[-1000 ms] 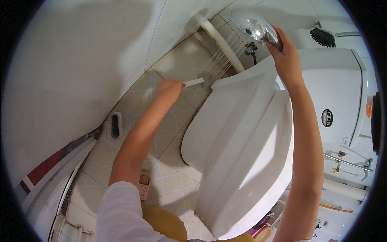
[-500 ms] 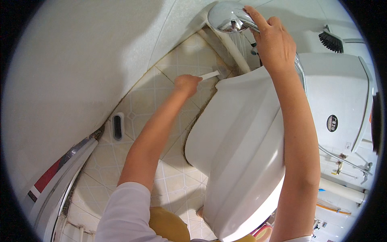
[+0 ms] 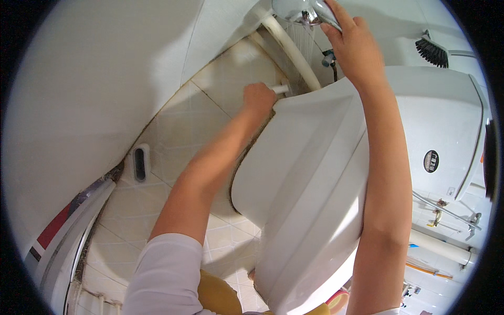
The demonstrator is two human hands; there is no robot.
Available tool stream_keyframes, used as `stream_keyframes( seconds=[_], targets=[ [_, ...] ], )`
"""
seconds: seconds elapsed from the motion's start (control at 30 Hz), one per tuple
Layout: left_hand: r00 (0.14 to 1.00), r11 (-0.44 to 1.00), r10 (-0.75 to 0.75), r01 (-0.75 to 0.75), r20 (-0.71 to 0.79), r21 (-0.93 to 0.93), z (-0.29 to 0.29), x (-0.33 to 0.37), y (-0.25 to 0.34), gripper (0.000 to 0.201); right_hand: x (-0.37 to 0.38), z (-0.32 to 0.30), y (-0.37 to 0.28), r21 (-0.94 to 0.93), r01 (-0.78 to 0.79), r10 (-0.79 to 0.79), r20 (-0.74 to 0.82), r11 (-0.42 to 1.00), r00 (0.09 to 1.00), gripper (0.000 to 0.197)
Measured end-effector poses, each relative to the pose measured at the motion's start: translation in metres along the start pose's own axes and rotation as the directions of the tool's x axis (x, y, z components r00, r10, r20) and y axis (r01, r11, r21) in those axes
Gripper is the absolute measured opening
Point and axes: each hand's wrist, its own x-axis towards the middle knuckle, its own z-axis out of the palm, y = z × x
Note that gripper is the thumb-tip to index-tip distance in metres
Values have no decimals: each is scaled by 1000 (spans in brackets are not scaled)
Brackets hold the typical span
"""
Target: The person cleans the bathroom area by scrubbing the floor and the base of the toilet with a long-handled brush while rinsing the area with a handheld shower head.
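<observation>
While our left hand is closed in a fist around a white-handled tool, our right hand grips the handle of a chrome shower head, fingers wrapped about it at the top of the view. We see the tool low by the floor, just beside the rear corner of the white toilet; its far end is too blurred to make out. Thin streams of water fall from the shower head, near a pale pipe that slants along the wall.

Outward from there, we find the toilet's tank to the right of our right forearm. On it sits a black oval label with light characters and a paler strip beneath them, and below that, near the tank's edge, a small pale tag whose marks are too tiny for us to read. Above the tank, a black-bristled brush stands out against the wall. Over to our left, a white rounded fitting with a dark slot lies on the tiled floor, close to the pale wall.
</observation>
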Motion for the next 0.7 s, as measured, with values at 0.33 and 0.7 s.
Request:
stream_keyframes(
  seconds=[0.33,0.7],
  targets=[
    [993,982,105,-112,-51,-152,59,41,17,24,5,11,1,12,8,-8,30,1000,1000,43],
    [894,926,-367,323,-259,-197,35,62,-52,30,7,11,14,157,38,-26,-78,987,997,43]
  ],
)
